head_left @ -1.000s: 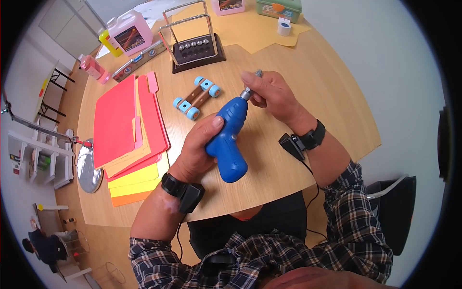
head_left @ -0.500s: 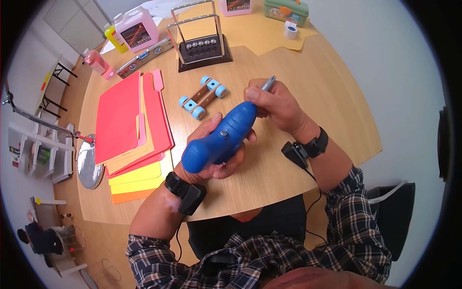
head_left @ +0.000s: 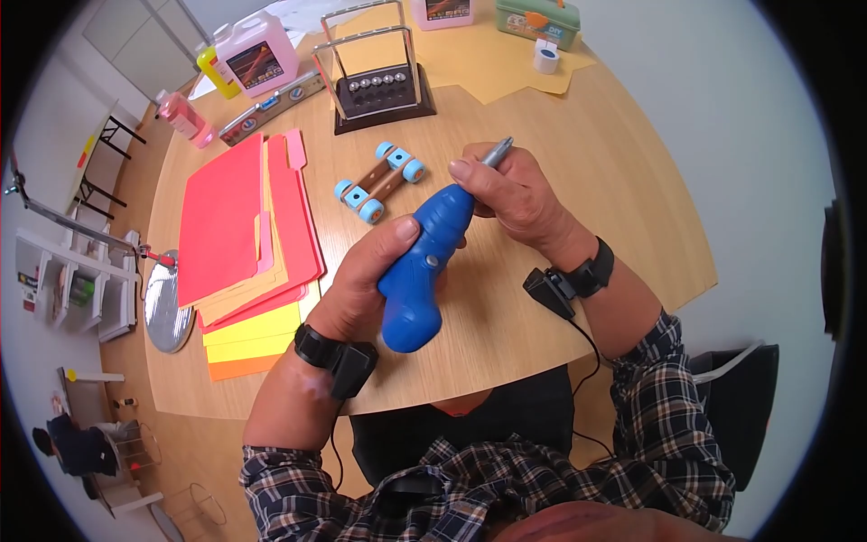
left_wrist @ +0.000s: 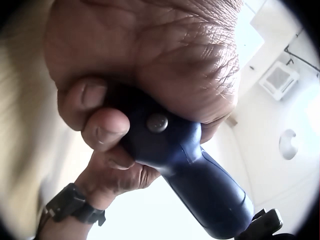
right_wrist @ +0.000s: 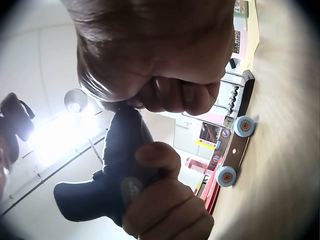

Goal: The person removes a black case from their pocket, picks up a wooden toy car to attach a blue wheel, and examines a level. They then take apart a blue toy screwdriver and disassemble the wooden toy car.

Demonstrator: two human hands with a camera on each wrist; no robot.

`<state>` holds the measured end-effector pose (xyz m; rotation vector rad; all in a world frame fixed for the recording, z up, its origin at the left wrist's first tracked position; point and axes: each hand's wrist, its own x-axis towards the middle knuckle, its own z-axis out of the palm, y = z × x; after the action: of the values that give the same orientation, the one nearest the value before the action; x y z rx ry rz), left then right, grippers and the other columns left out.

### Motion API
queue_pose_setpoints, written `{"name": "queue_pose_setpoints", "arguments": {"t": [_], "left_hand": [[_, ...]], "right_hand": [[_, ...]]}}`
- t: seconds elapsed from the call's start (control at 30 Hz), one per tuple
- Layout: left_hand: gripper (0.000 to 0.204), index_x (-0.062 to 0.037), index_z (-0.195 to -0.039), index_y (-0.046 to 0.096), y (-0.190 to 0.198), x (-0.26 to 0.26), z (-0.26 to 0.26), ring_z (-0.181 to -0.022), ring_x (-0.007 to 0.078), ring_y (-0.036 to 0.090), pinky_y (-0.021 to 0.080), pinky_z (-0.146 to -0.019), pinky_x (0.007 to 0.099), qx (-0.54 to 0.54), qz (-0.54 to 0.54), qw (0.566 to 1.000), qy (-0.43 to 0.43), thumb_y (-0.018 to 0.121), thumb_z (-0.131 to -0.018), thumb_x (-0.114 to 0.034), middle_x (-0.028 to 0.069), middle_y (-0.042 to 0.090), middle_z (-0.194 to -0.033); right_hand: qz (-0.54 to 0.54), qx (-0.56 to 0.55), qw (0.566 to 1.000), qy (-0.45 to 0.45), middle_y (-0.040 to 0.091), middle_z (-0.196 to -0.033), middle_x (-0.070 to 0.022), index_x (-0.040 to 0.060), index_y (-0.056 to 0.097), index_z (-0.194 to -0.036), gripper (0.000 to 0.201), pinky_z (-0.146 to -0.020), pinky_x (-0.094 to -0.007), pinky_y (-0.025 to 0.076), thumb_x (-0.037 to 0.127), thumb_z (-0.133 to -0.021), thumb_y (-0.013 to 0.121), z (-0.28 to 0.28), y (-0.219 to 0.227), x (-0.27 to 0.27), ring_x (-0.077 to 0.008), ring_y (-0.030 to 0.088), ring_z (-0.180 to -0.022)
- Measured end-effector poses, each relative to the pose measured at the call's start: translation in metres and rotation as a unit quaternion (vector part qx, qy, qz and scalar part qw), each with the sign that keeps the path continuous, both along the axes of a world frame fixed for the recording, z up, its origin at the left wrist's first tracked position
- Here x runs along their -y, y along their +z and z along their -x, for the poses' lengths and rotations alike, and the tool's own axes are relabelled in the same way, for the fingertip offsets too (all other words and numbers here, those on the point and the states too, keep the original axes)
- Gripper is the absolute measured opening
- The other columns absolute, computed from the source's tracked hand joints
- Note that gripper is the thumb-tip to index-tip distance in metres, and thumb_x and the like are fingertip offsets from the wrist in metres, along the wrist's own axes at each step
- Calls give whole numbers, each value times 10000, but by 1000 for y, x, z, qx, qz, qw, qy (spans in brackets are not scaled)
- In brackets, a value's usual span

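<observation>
A blue pistol-shaped power screwdriver (head_left: 426, 271) is held above the near part of the table, its rounded handle end towards the person. My left hand (head_left: 361, 269) grips its body from the left, thumb along the top; in the left wrist view, curled fingers (left_wrist: 106, 127) wrap it beside a grey button (left_wrist: 157, 123). At the front end, my right hand (head_left: 522, 199) has its thumb and curled fingers round the metal bit (head_left: 498, 153), whose tip sticks out beyond the hand. Left of the right hand stands a small wooden car (head_left: 390, 187) with light-blue wheels.
Red and yellow folders (head_left: 221, 217) lie stacked on the left. Behind the car stand a Newton's cradle (head_left: 384, 117), a spirit level (head_left: 271, 108) and a pink jug (head_left: 260, 59). A tape roll (head_left: 545, 60) and a green box (head_left: 538, 23) are at the back right.
The screwdriver's handle swung left and up, then partly back towards the person, turning in the left hand. The right hand has closed over the metal collar that showed earlier.
</observation>
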<state>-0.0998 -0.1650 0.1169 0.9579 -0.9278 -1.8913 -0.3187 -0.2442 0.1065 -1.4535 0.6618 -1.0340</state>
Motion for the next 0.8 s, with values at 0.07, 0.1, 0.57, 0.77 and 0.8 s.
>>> {"name": "queue_pose_setpoints", "arguments": {"t": [0.07,0.1,0.57,0.77,0.8], "left_hand": [[717,-11,-1427,617,-2,1,-3,-863,131,665,551,-767,268,31,50,998,-6,693,-998,-581,82,718,-1112],[717,-11,-1427,617,-4,2,-5,-863,131,665,551,-767,268,31,50,998,-5,693,-998,-581,82,718,-1112],[660,25,-1456,599,-9,16,-15,-1036,166,695,570,-929,337,187,226,954,-56,739,-1030,-459,86,703,-1156],[665,18,-1426,619,-9,14,-11,-970,223,772,607,-870,359,306,321,896,-8,778,-990,-459,149,769,-1083],[665,18,-1426,619,-11,14,-10,-970,223,772,607,-870,359,306,321,896,-8,778,-990,-459,149,769,-1083]], "right_hand": [[3,1,1000,3,512,-677,29,77,641,-785,444,-578,-279,374,382,-1107,664,0,-2,2,-64,458,-649],[5,3,1000,5,509,-678,30,77,641,-786,443,-581,-278,374,382,-1107,664,0,-4,3,-63,455,-650],[10,-21,1000,-21,489,-680,43,72,627,-746,463,-589,-290,360,368,-1100,672,-1,-5,5,-63,427,-663],[8,-25,999,-29,489,-680,46,74,617,-736,474,-590,-294,365,380,-1092,676,-3,-7,7,-64,430,-672],[6,-27,999,-33,486,-681,48,76,612,-733,477,-590,-295,366,385,-1090,677,-4,-6,7,-65,428,-673]]}}
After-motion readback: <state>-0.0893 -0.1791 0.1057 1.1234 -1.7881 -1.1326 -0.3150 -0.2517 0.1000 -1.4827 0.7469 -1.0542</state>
